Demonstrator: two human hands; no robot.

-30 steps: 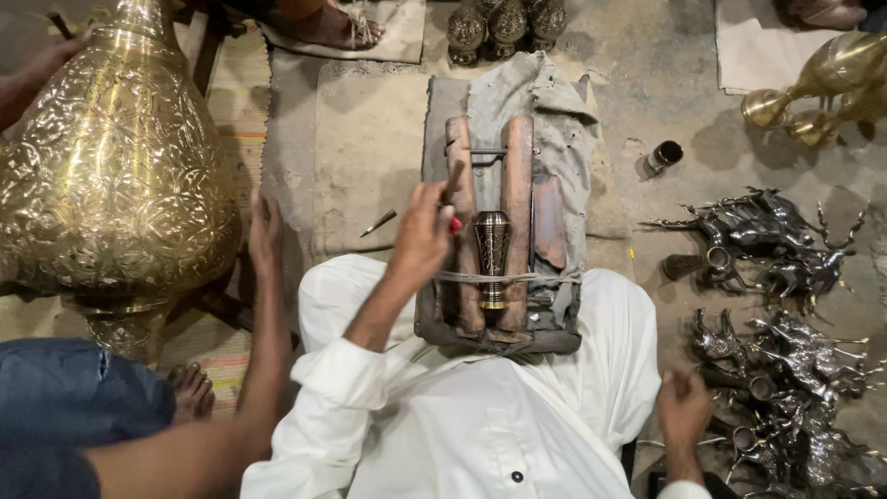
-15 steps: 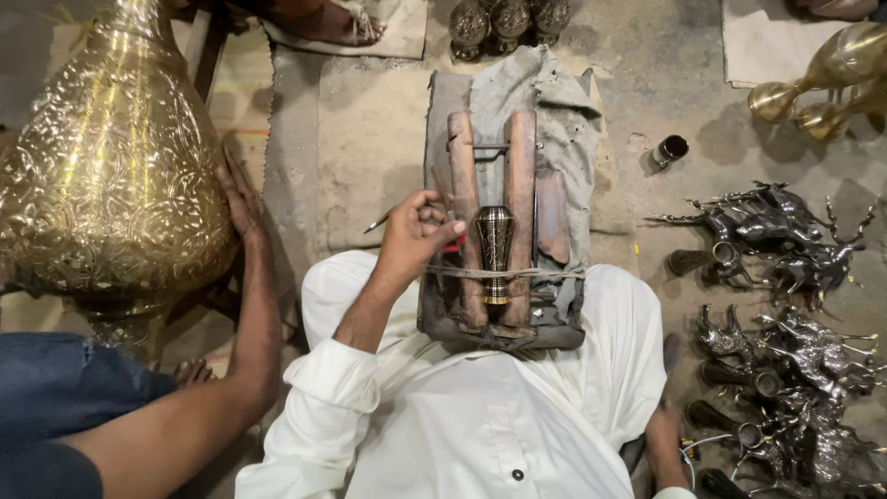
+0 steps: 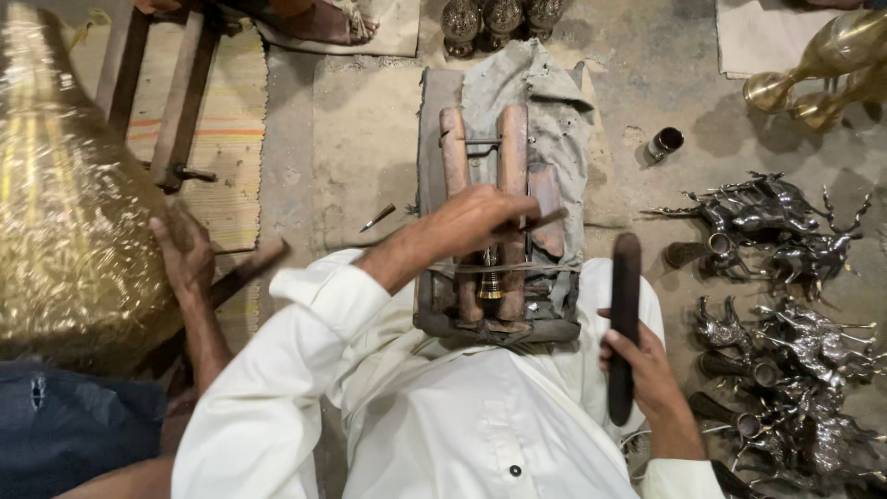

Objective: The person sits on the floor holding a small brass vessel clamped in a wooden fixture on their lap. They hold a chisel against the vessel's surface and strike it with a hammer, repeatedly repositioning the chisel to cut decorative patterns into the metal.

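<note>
My left hand (image 3: 480, 220) rests on a wooden clamp block (image 3: 513, 148) in my lap, fingers closed around a thin metal tool (image 3: 551, 218) that points right. Just below the hand, a small brass piece (image 3: 490, 280) is tied between the clamp's two wooden bars. My right hand (image 3: 647, 374) is off the clamp's right side. It grips the lower end of a dark wooden baton (image 3: 625, 305) held upright. A grey cloth (image 3: 554, 92) lies under the clamp.
A large engraved brass vase (image 3: 65, 231) fills the left, with another person's hand (image 3: 185, 259) on it. Several dark metal animal figures (image 3: 776, 222) are piled at the right. Brass goblets (image 3: 832, 55) lie top right, near a small tin (image 3: 665, 143). A loose punch (image 3: 377, 218) lies on the floor.
My right hand has come up beside the clamp with the dark baton. My left hand has slid right across the clamp with the thin tool. The other person's hand has dropped lower on the vase.
</note>
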